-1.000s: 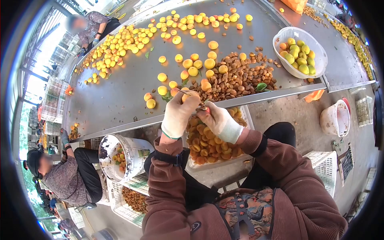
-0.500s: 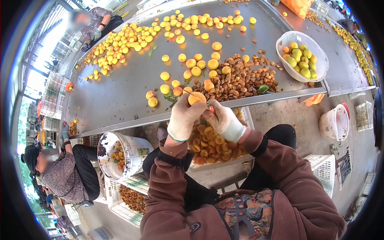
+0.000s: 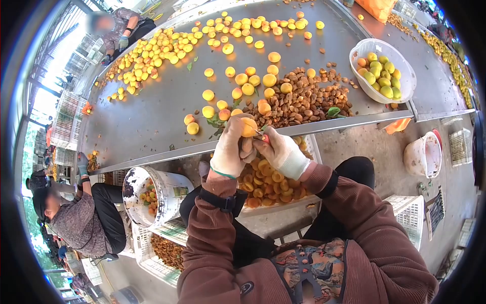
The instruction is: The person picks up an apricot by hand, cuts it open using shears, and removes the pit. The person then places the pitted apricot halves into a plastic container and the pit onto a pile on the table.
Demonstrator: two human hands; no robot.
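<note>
While the curled left hand grips an apricot, the right hand pinches a tool.

Two hands: left hand, right hand. One apricot in the left grip, one red tool in the right. One tray of halves under the grip, too many to count. One pit heap just beyond it, some twenty loose apricots around. One bowl far right, about a dozen fruit inside. Two buckets: one bucket lower left, one bucket right. Two other people: one person lower left, one person far beyond.
</note>
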